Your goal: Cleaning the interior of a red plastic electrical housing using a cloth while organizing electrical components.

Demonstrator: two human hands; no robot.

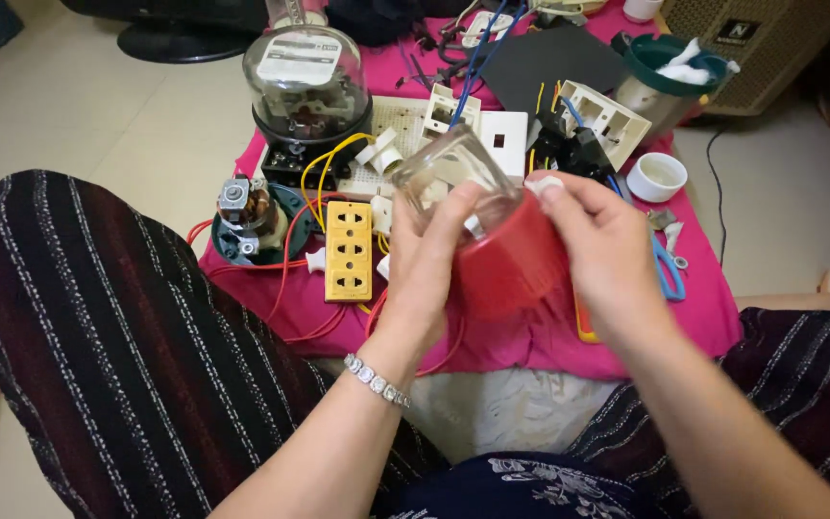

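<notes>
Gripping a clear glass jar with a red plastic lid [492,226] at frame centre, the left hand [425,269] had its fingers curled shut around the glass body while the right hand [607,255] was closed over the lid from the three o'clock side, thumb pressed at the rim. The jar was tilted, its base toward eleven o'clock, held above a pink cloth [530,336] spread on the floor. On the cloth lay a yellow three-socket outlet strip [349,250] at nine o'clock of the jar, a glass-domed electric meter [305,91] at eleven, and blue-handled scissors [667,269] at three.
</notes>
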